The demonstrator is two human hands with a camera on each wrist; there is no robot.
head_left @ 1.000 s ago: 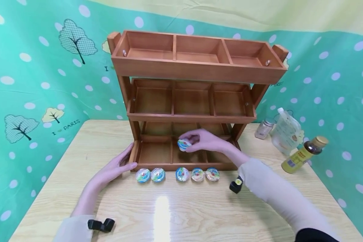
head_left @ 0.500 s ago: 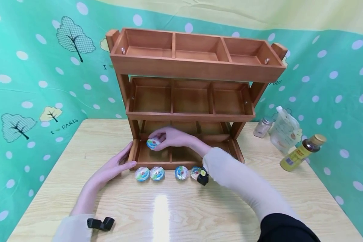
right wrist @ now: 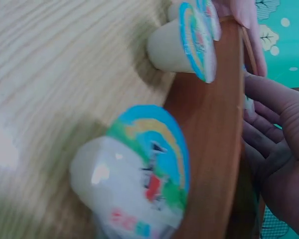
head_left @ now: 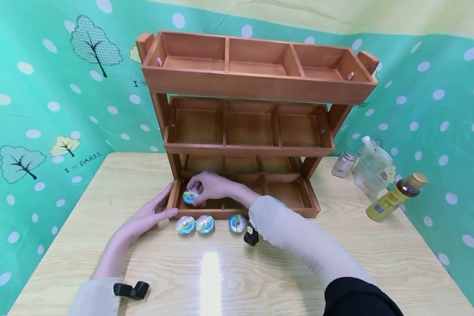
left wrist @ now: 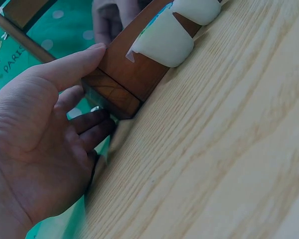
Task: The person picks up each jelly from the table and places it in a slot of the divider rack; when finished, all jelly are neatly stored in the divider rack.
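Observation:
My right hand (head_left: 210, 188) pinches a small jelly cup (head_left: 190, 196) with a blue printed lid, inside the bottom tier's left compartment. At that tier's left end, my left hand (head_left: 152, 215) rests on the corner of the wooden shelf (head_left: 256, 90); in the left wrist view its thumb lies at the front corner and the fingers at the side. Along the front of the shelf stand a left jelly cup (head_left: 185, 225), another jelly cup (head_left: 205, 224) beside it and a third jelly cup (head_left: 237, 224) farther right. The right sleeve covers the table beyond that one.
Three tiers with three compartments each make up the shelf. On the right of the table (head_left: 142, 267) stand a glass shaker jar (head_left: 344, 164), a clear spouted pouch (head_left: 374, 169) and a yellow-labelled bottle (head_left: 396, 197). A green dotted cloth (head_left: 43, 109) hangs behind.
My right hand has carried the jelly cup left from the bottom tier's middle compartment into the left one, and lower. The right forearm now covers the rightmost cups. My left hand stays put.

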